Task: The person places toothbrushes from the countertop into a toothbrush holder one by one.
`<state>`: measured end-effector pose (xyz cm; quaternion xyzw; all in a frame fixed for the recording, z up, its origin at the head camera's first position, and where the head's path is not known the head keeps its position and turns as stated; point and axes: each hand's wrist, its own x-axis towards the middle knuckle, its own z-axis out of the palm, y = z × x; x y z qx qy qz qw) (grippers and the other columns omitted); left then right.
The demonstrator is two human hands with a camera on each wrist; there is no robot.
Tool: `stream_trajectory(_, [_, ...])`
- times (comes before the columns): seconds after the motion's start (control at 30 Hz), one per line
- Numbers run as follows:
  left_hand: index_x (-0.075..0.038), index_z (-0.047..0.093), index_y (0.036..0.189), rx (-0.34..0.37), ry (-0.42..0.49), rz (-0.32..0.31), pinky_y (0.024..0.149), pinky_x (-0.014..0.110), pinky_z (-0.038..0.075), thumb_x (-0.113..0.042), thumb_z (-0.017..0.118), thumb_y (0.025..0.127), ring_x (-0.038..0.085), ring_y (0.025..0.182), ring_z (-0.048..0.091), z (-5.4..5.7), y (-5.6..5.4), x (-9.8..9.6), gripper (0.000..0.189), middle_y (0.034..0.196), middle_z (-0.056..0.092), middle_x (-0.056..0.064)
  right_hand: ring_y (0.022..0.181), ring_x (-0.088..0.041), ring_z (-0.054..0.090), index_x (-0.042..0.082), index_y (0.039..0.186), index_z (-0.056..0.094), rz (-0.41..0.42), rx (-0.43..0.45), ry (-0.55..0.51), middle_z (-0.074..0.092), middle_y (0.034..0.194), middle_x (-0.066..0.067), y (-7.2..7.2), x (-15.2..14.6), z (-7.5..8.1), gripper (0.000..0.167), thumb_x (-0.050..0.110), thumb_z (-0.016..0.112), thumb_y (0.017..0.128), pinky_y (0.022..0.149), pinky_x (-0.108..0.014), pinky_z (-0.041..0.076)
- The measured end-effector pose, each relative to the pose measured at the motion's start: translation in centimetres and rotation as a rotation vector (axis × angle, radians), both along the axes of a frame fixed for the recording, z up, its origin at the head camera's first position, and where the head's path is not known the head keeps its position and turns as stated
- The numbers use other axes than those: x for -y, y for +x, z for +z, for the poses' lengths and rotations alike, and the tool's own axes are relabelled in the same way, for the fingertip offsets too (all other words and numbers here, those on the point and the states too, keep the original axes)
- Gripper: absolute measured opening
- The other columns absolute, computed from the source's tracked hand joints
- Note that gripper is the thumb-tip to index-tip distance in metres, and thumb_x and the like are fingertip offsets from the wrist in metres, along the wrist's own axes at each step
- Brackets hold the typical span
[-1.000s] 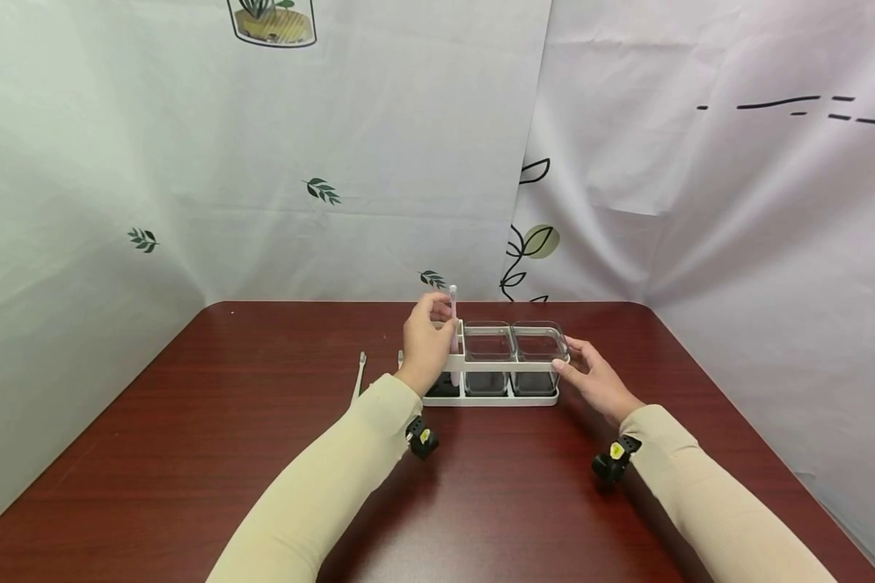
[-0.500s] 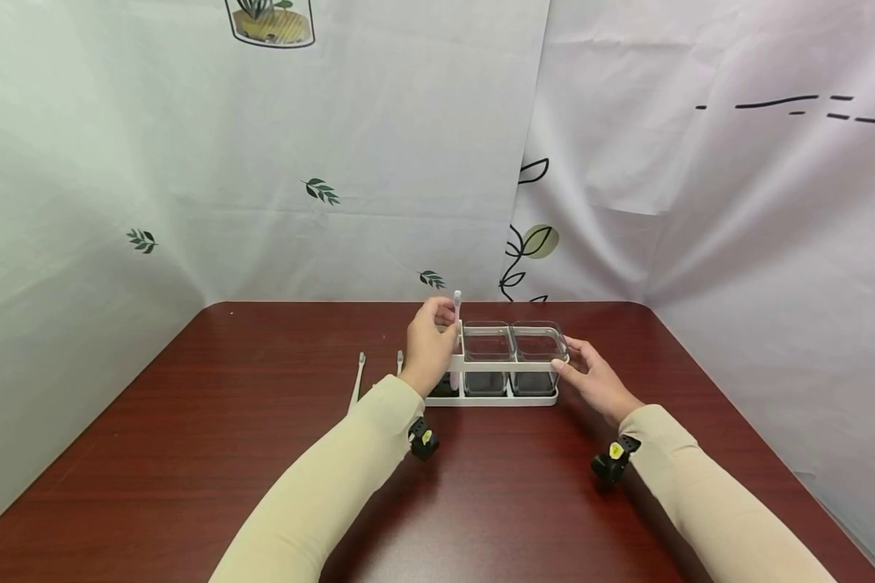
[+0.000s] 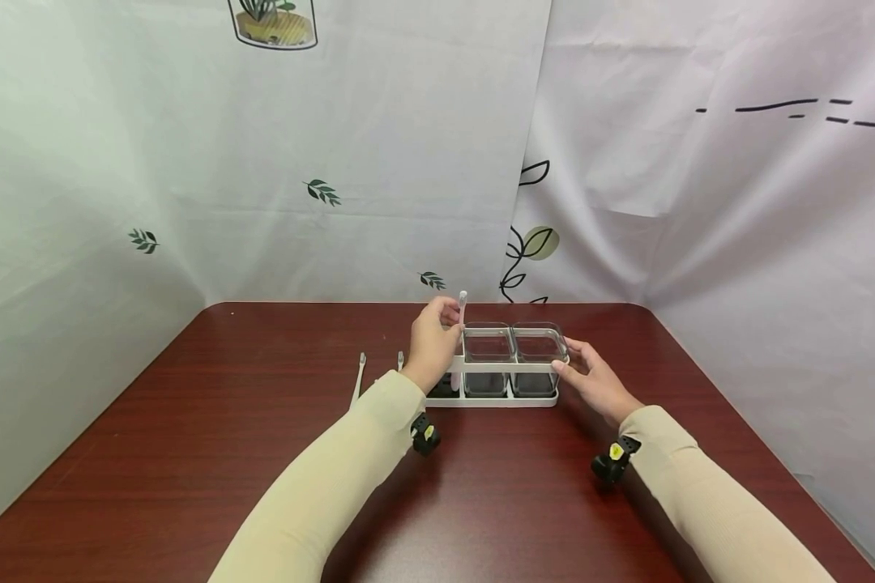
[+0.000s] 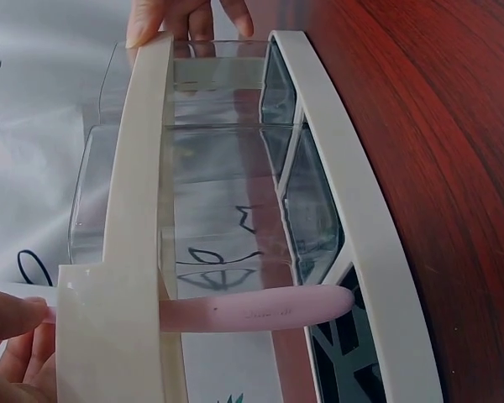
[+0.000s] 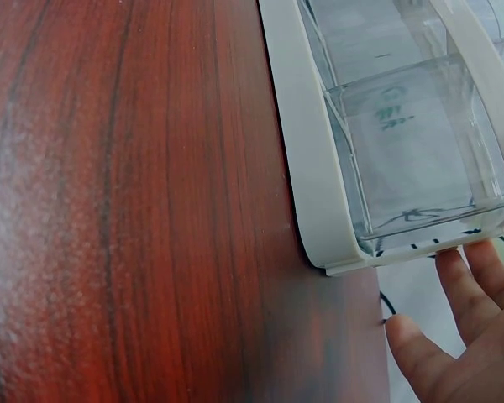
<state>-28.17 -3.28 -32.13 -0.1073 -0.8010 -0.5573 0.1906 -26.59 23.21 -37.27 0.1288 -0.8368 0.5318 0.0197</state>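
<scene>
Pink slim toothbrush (image 4: pixel 260 308), probably light and stiff, stands left in the white two-tier rack (image 3: pixel 492 402). The left hand (image 3: pixel 434 338) pinches its upper stem, likely the best hold; the right hand (image 3: pixel 596 382) grips the rack's right end.

Left arm (image 3: pixel 321 486) and right arm (image 3: pixel 729 494) extend forward, slanting in toward each other.
The left grip (image 3: pixel 433 342), angled upward, pinches between thumb and fingertips; the right grip (image 3: pixel 596 382) holds with thumb in front and parted fingers behind.
</scene>
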Motion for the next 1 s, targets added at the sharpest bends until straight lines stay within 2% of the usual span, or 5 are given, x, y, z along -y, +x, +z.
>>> stream_trajectory(0.23, [0.002, 0.060, 0.111, -0.012, -0.033, 0.018, 0.077, 0.035, 0.053, 0.009, 0.063, 0.087, 0.026, 0.093, 0.061, 0.0, -0.3, -0.1, 0.026, 0.095, 0.062, 0.013, 0.131, -0.044, 0.040, -0.002, 0.147, 0.027, -0.001, 0.006, -0.012, 0.035, 0.146, -0.030, -0.2, 0.1, -0.2, 0.060, 0.020, 0.055, 0.099, 0.105, -0.054, 0.037])
stream_trajectory(0.63, [0.000, 0.058, 0.114, 0.045, -0.016, 0.002, 0.081, 0.036, 0.052, 0.007, 0.062, 0.088, 0.026, 0.095, 0.061, 0.4, 0.0, -0.1, 0.027, 0.097, 0.061, 0.012, 0.131, -0.045, 0.040, -0.002, 0.147, 0.026, -0.008, 0.004, -0.005, 0.035, 0.145, -0.030, -0.1, 0.0, -0.2, 0.060, 0.021, 0.055, 0.099, 0.105, -0.055, 0.036])
stream_trajectory(0.77, [0.000, 0.058, 0.115, 0.067, 0.002, -0.013, 0.078, 0.035, 0.054, 0.006, 0.063, 0.088, 0.025, 0.096, 0.062, 0.5, 0.2, 0.1, 0.029, 0.097, 0.061, 0.012, 0.131, -0.044, 0.040, -0.002, 0.147, 0.026, -0.007, 0.007, -0.011, 0.035, 0.145, -0.030, -0.1, -0.1, -0.3, 0.060, 0.021, 0.055, 0.099, 0.105, -0.055, 0.036])
stream_trajectory(0.87, [0.000, 0.058, 0.118, 0.082, 0.008, -0.026, 0.079, 0.035, 0.054, 0.004, 0.065, 0.088, 0.026, 0.097, 0.062, 0.7, 0.3, 0.4, 0.032, 0.100, 0.062, 0.013, 0.131, -0.044, 0.041, -0.002, 0.147, 0.026, -0.006, 0.005, -0.012, 0.036, 0.145, -0.030, -0.1, -0.1, -0.2, 0.060, 0.020, 0.055, 0.099, 0.104, -0.052, 0.038])
stream_trajectory(1.0, [0.002, 0.057, 0.121, 0.090, 0.042, -0.058, 0.081, 0.035, 0.055, 0.002, 0.066, 0.087, 0.029, 0.098, 0.063, 0.9, 0.3, 1.0, 0.035, 0.103, 0.063, 0.015, 0.129, -0.043, 0.043, -0.002, 0.147, 0.027, -0.004, -0.006, -0.012, 0.037, 0.144, -0.031, -0.1, -0.1, -0.1, 0.059, 0.019, 0.055, 0.099, 0.100, -0.040, 0.043])
